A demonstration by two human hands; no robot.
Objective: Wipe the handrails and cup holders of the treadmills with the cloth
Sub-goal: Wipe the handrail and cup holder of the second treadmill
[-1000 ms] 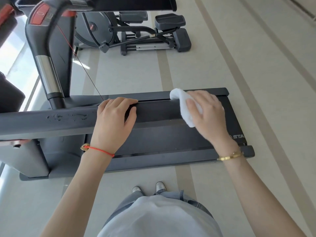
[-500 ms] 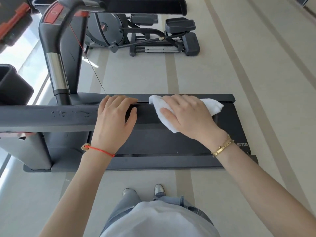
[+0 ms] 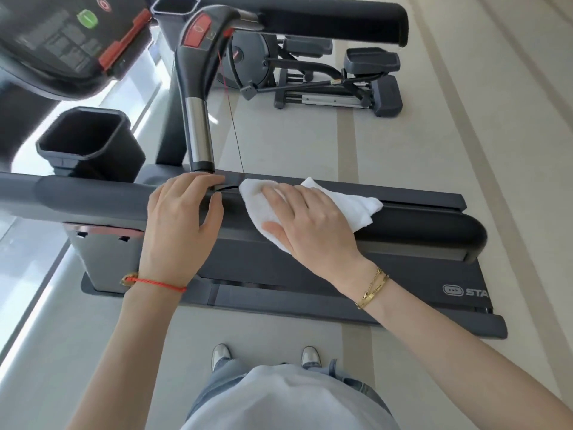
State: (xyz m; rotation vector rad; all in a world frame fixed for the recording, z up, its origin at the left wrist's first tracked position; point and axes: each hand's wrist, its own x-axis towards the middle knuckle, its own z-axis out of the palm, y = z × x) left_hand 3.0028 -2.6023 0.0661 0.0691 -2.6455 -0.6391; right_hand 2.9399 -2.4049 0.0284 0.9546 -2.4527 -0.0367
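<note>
I have one view only, from a wide-angle camera worn on the person's head. It looks forward and steeply down, so the person's own shirt and shoes fill the bottom edge, with both forearms reaching up into the middle. The near handrail crosses the frame close beneath the camera; the treadmill deck lies below it. The console sits at the upper left, a second machine farther off at the top. Straight lines bow toward the edges.
</note>
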